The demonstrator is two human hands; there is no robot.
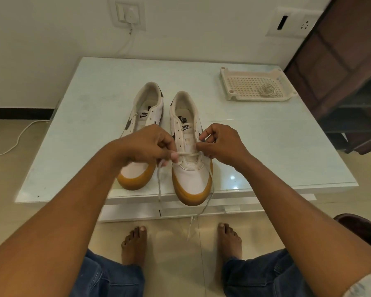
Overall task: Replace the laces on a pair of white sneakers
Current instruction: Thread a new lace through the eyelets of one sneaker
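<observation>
Cotton lace point(187, 154) first: its two loose ends hang down from my fingers toward me, past the table point(73, 168) edge, and the R one reaches lower. My left hand point(146, 144) pinches the lace at the lowest eyelet on its side, thumb and forefinger pressed together on it. My right hand point(223, 144) does the same at the opposite eyelet, with fingers curled on the strand. Between them the lace makes one flat bar across the sneaker point(191, 179). This shoe lies directly under my fingers, toe to me and heel away, so its long axis runs away from me. The empty eyelets wait just beyond the fingertips, and both hands are abt equally near. I judge the lacing is only begun. The other sneaker point(133, 176), w/o lace, lies beside and partly under my left hand. Far beyond the right hand stands a tray point(229, 82) with a coiled lace point(266, 91).
</observation>
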